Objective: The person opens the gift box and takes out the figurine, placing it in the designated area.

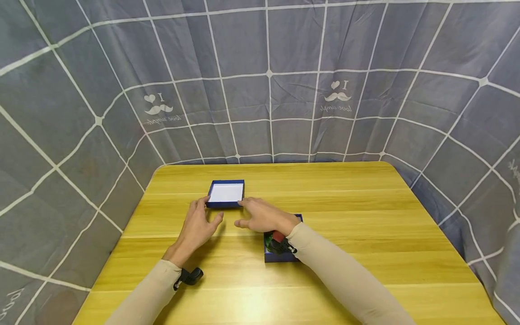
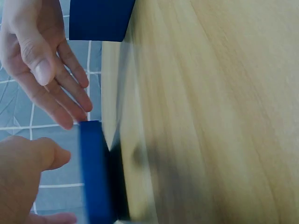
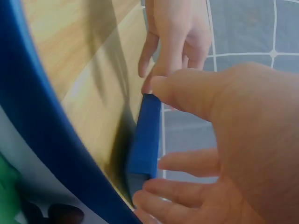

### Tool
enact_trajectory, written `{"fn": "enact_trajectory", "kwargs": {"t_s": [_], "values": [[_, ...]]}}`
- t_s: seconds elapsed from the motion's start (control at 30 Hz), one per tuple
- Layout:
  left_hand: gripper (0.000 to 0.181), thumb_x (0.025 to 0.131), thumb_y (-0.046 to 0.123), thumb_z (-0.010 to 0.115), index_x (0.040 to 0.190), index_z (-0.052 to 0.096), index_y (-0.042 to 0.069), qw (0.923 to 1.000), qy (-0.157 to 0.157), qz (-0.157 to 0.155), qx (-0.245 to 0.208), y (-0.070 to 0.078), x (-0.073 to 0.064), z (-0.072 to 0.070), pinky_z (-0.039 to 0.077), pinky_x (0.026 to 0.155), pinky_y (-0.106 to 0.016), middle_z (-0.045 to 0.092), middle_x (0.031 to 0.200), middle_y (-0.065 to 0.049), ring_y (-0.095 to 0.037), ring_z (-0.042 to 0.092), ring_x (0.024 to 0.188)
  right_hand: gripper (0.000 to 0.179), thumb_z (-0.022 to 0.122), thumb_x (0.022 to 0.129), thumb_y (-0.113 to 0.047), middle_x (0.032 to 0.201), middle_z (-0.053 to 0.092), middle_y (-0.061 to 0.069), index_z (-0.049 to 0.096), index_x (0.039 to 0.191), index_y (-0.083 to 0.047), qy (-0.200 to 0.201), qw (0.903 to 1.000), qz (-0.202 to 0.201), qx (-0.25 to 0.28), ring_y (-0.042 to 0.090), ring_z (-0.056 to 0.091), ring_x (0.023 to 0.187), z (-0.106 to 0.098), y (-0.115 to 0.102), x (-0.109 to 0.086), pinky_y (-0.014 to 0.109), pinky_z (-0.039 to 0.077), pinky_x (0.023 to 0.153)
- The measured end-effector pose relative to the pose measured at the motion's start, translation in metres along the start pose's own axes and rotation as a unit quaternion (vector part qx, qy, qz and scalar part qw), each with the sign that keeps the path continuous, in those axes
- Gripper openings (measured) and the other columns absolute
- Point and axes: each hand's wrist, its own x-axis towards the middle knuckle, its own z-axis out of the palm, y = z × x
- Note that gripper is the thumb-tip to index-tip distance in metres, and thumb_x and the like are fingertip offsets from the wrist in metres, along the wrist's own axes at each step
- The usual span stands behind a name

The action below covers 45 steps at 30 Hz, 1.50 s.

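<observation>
A shallow blue tray-like box part [image 1: 224, 205] with a white inside lies open side up toward the back left of the table. My left hand [image 1: 198, 229] is at its left near corner, fingers stretched forward and thumb held apart. At the right near corner is my right hand [image 1: 260, 214], its fingertips right at the edge and its thumb spread. Both wrist views show the blue front wall [image 3: 145, 135] between the two hands. Under my right wrist stands a second blue box [image 1: 280, 257], partly hidden by the arm, with something green [image 3: 8, 191] inside.
The wooden table [image 1: 227, 289] has rounded back corners. Grey curtains [image 1: 243, 99] with white grid lines surround it on the back and both sides. A small black camera [image 1: 192, 276] is strapped to my left wrist.
</observation>
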Motion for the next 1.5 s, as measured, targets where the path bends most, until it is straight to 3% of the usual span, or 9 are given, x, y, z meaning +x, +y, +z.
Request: {"fn": "enact_trajectory", "kwargs": {"t_s": [0.2, 0.4, 0.6, 0.8, 0.93, 1.07, 1.23, 1.5], "values": [[0.082, 0.103, 0.042, 0.069, 0.162, 0.034, -0.003, 0.9995, -0.003, 0.020, 0.026, 0.000, -0.005, 0.001, 0.049, 0.111, -0.064, 0.038, 0.159, -0.034, -0.048, 0.052, 0.139, 0.072, 0.066, 0.106, -0.044, 0.165, 0.049, 0.012, 0.044, 0.163, -0.005, 0.008, 0.9996, -0.025, 0.007, 0.030, 0.046, 0.154, -0.004, 0.007, -0.003, 0.047, 0.041, 0.126], [0.079, 0.103, 0.049, 0.069, 0.163, 0.037, 0.007, 0.9961, -0.001, 0.088, 0.010, 0.011, -0.012, 0.005, 0.046, 0.115, -0.065, 0.037, 0.163, -0.025, -0.046, 0.044, 0.148, 0.058, 0.066, 0.107, -0.040, 0.157, 0.059, 0.007, 0.055, 0.156, -0.010, 0.045, 0.9979, -0.046, 0.004, 0.028, 0.053, 0.148, -0.014, 0.014, -0.013, 0.047, 0.045, 0.122], [0.081, 0.102, 0.061, 0.064, 0.165, 0.037, 0.017, 0.9867, -0.055, 0.153, 0.010, 0.027, -0.022, 0.016, 0.044, 0.119, -0.062, 0.036, 0.167, -0.013, -0.038, 0.042, 0.154, 0.050, 0.067, 0.106, -0.040, 0.149, 0.064, 0.006, 0.062, 0.150, -0.017, 0.072, 0.9956, -0.055, -0.023, 0.026, 0.060, 0.139, -0.023, 0.020, -0.030, 0.046, 0.050, 0.117], [0.089, 0.098, 0.074, 0.058, 0.168, 0.031, 0.026, 0.9728, -0.132, 0.190, 0.016, 0.045, -0.031, 0.028, 0.047, 0.119, -0.055, 0.038, 0.168, -0.001, -0.029, 0.047, 0.152, 0.042, 0.070, 0.105, -0.038, 0.138, 0.068, 0.004, 0.070, 0.140, -0.016, 0.085, 0.9941, -0.061, -0.031, 0.022, 0.067, 0.122, -0.034, 0.028, -0.049, 0.042, 0.057, 0.106], [0.097, 0.095, 0.078, 0.060, 0.170, 0.024, 0.030, 0.9648, -0.173, 0.198, 0.013, 0.056, -0.035, 0.034, 0.046, 0.119, -0.056, 0.033, 0.171, 0.003, -0.028, 0.045, 0.154, 0.038, 0.073, 0.103, -0.035, 0.132, 0.069, 0.004, 0.073, 0.135, -0.015, 0.080, 0.9945, -0.064, -0.025, 0.021, 0.068, 0.114, -0.039, 0.034, -0.061, 0.040, 0.058, 0.100], [0.104, 0.091, 0.079, 0.064, 0.172, 0.017, 0.033, 0.9604, -0.195, 0.199, 0.008, 0.063, -0.037, 0.040, 0.046, 0.119, -0.057, 0.029, 0.173, 0.004, -0.027, 0.043, 0.155, 0.036, 0.074, 0.103, -0.032, 0.130, 0.070, 0.007, 0.074, 0.133, -0.013, 0.070, 0.9951, -0.069, -0.009, 0.029, 0.068, 0.117, -0.042, 0.039, -0.073, 0.044, 0.057, 0.101], [0.111, 0.086, 0.085, 0.064, 0.172, 0.013, 0.036, 0.9570, -0.202, 0.208, 0.006, 0.067, -0.037, 0.047, 0.046, 0.120, -0.054, 0.031, 0.173, 0.006, -0.024, 0.042, 0.155, 0.036, 0.075, 0.101, -0.030, 0.130, 0.070, 0.006, 0.074, 0.132, -0.013, 0.058, 0.9951, -0.078, -0.019, 0.026, 0.069, 0.118, -0.045, 0.044, -0.085, 0.042, 0.058, 0.102], [0.117, 0.084, 0.085, 0.067, 0.173, 0.017, 0.027, 0.9538, -0.203, 0.222, 0.014, 0.072, -0.035, 0.052, 0.047, 0.119, -0.052, 0.030, 0.173, 0.001, -0.025, 0.044, 0.154, 0.037, 0.076, 0.099, -0.026, 0.128, 0.071, 0.004, 0.073, 0.132, -0.011, 0.027, 0.9952, -0.090, -0.025, 0.022, 0.069, 0.111, -0.044, 0.050, -0.096, 0.039, 0.059, 0.096]]}}
